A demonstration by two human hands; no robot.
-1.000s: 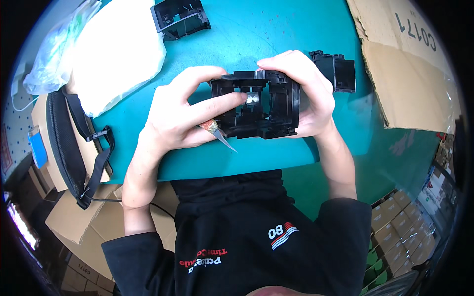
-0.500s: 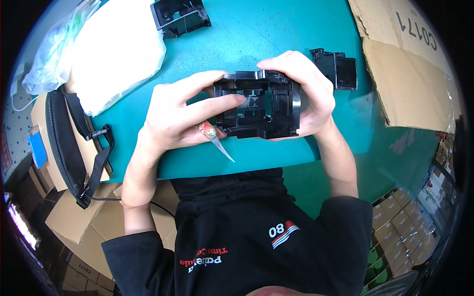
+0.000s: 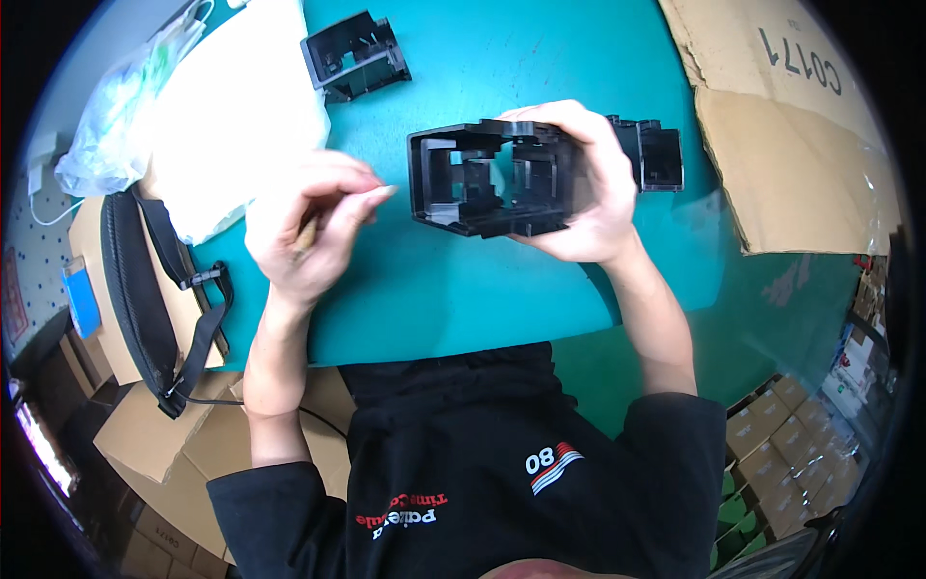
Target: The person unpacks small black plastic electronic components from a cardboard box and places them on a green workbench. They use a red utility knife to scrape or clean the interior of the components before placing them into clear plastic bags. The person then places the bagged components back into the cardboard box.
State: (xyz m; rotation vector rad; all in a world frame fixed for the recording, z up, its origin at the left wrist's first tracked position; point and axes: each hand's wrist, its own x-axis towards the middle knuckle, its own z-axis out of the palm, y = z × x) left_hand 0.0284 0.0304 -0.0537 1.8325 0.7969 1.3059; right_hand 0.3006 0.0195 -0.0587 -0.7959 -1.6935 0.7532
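My right hand (image 3: 593, 183) grips a black plastic housing (image 3: 473, 227) by its right end, above the green table. The housing is an open frame with ribs and slots inside, and the table shows through it. To its left, clear of the frame, is my left hand (image 3: 313, 222), its fingers curled in a pinch. Part of a small tan, pointed piece (image 3: 307, 236) shows inside the curled fingers; the rest of it is hidden, and its kind is unclear.
A similar black housing (image 3: 355, 58) stands at the far side, and another black part (image 3: 656, 154) lies behind my right hand. White plastic bags (image 3: 241, 106) cover the far left. A cardboard box (image 3: 801, 174) borders the right; a black strap (image 3: 135, 289) lies at left.
My left hand has come off the housing and drawn back left, its fingers now curled. The pointed piece is now mostly hidden in it. My right hand still holds the housing, now turned slightly.
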